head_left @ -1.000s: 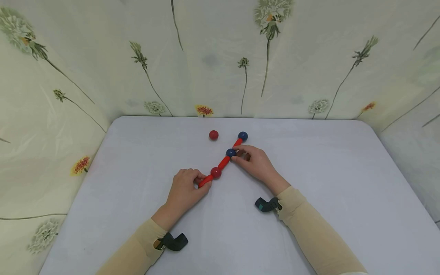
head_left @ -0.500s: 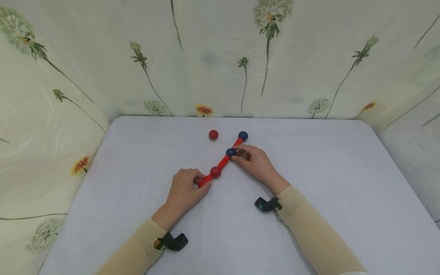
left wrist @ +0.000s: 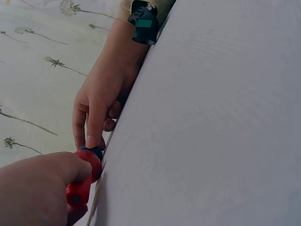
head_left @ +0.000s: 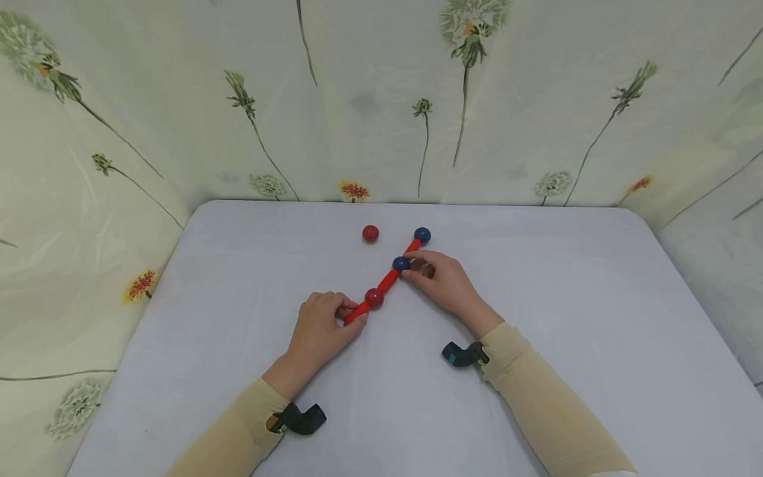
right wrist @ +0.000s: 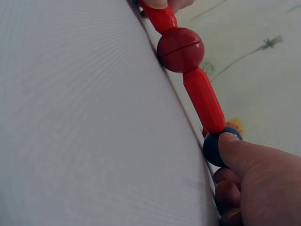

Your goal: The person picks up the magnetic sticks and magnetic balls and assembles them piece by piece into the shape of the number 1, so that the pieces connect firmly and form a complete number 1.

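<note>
A chain of red rods and coloured balls runs diagonally over the white table. My left hand (head_left: pixel 324 328) pinches the near red rod (head_left: pixel 356 313) between thumb and fingers. That rod joins a red ball (right wrist: pixel 181 50), which has a seam round it. From there a second red rod (right wrist: pixel 203 100) leads to a blue ball (head_left: pixel 401 264). My right hand (head_left: pixel 444 283) grips this blue ball with thumb and fingertips. Past it, a third red rod (head_left: pixel 413 246) ends at another blue ball (head_left: pixel 422 235).
A loose red ball (head_left: pixel 370 233) lies on the white table (head_left: pixel 566 298) near its back edge, left of the chain's far end. A flower-printed cloth (head_left: pixel 357 132) hangs behind and at the sides. Dark cameras (head_left: pixel 303 419) sit on both wrists.
</note>
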Action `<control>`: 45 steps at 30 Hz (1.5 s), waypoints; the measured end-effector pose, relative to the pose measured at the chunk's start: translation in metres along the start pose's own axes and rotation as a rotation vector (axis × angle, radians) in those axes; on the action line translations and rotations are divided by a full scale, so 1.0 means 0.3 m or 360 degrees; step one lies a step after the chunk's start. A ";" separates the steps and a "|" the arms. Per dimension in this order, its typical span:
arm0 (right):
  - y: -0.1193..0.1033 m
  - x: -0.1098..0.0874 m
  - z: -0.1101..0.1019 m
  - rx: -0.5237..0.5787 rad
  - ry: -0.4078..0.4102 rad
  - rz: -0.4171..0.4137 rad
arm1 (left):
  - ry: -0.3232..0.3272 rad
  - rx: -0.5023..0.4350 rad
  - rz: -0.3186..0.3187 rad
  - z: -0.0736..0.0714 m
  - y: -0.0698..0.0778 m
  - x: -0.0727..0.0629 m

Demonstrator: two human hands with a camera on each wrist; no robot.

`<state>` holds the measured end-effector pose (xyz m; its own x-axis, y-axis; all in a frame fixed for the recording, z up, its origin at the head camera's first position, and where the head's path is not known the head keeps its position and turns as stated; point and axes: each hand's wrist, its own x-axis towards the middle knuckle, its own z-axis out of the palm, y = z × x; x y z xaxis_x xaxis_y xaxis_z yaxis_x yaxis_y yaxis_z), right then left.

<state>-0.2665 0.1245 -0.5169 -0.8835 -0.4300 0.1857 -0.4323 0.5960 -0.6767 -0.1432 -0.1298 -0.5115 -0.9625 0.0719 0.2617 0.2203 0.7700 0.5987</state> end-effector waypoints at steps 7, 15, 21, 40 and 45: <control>0.001 -0.002 -0.010 -0.0007 0.0021 -0.0005 | -0.0001 0.0015 0.0017 -0.001 0.008 0.003; 0.004 -0.005 -0.018 -0.0004 0.0071 -0.0038 | -0.0021 0.0018 0.0027 -0.003 0.015 0.009; 0.005 -0.004 -0.023 -0.0015 0.0072 -0.0029 | -0.0021 0.0026 0.0040 0.000 0.015 0.013; 0.008 -0.004 -0.007 -0.0003 0.0069 0.0014 | -0.0286 -0.0392 -0.0367 -0.113 -0.062 0.095; 0.010 -0.003 -0.005 -0.0012 0.0074 0.0023 | -0.0369 -0.0391 -0.0355 -0.154 -0.104 0.181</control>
<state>-0.2673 0.1276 -0.5179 -0.8969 -0.3896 0.2092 -0.4208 0.6069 -0.6742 -0.1950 -0.1793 -0.4810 -0.9950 0.0831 -0.0559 0.0065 0.6105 0.7920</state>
